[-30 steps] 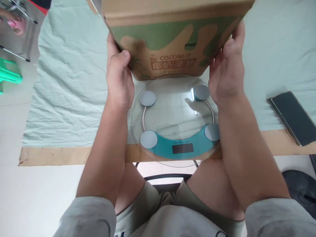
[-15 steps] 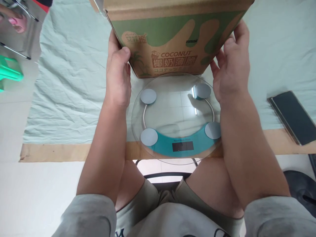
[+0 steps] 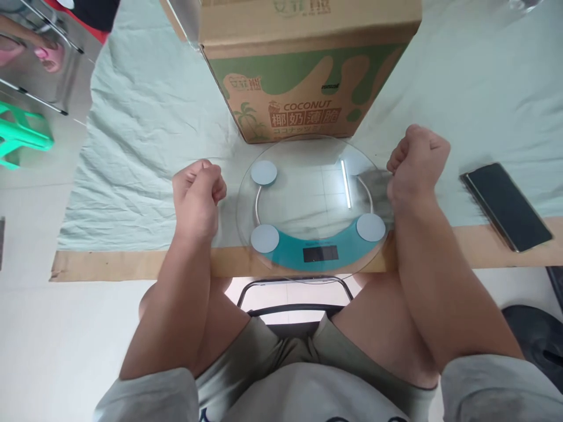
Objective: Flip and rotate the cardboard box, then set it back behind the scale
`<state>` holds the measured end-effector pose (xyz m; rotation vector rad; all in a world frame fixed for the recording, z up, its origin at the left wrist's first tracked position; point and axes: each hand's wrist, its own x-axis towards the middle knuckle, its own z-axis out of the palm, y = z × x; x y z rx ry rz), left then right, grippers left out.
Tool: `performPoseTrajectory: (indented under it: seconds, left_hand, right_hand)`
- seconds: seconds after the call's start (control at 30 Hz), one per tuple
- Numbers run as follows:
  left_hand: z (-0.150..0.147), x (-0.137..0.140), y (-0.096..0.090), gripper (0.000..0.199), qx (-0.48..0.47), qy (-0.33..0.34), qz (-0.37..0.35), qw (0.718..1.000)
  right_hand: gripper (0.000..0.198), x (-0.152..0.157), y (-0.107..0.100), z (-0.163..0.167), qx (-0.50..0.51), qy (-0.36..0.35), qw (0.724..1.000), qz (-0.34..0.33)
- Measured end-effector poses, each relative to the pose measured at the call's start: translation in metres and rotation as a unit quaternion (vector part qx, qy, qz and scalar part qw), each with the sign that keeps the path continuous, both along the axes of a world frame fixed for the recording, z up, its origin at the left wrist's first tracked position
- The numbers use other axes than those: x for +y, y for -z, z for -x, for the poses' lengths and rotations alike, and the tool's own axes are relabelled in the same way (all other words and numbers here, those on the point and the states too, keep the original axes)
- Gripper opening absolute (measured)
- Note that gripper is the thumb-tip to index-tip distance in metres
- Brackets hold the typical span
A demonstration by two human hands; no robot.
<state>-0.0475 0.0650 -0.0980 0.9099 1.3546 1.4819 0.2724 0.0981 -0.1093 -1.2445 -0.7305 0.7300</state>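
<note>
Both my hands are curled into fists, and nothing shows in either. My left hand [image 3: 197,190] rests just left of a round glass bathroom scale [image 3: 308,199], on the cloth. On the opposite side, my right hand [image 3: 417,161] is held close to the scale's right rim. The scale has silver round pads, a teal band and a dark display facing me. Behind it stands a brown and green cardboard box [image 3: 303,94] printed COCONUT, its lower front edge by the far rim of the glass. Neither hand touches the box.
A phone [image 3: 505,205] lies on the right near the table edge. Pale green cloth [image 3: 132,146] covers the table, with a bare wooden front edge [image 3: 105,266]. A green stool [image 3: 24,135] and a person's pink-shod foot [image 3: 50,58] are at the left.
Both hands have let go of the box's sides, drawn back toward me and closed into fists. The box now stands slightly farther left in view.
</note>
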Motion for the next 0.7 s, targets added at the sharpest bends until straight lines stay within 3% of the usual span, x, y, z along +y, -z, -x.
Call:
performPoseTrajectory:
  seconds: [0.17, 0.7]
  left_hand:
    - [0.015, -0.003, 0.012, 0.070, 0.002, 0.015, 0.042, 0.999]
    - [0.005, -0.006, 0.016, 0.068, 0.017, -0.015, 0.042, 0.999]
  right_hand:
    - [0.044, -0.001, 0.005, -0.006, 0.037, 0.014, 0.997, 0.063]
    - [0.043, -0.004, 0.008, -0.006, -0.002, -0.012, 0.998, 0.063]
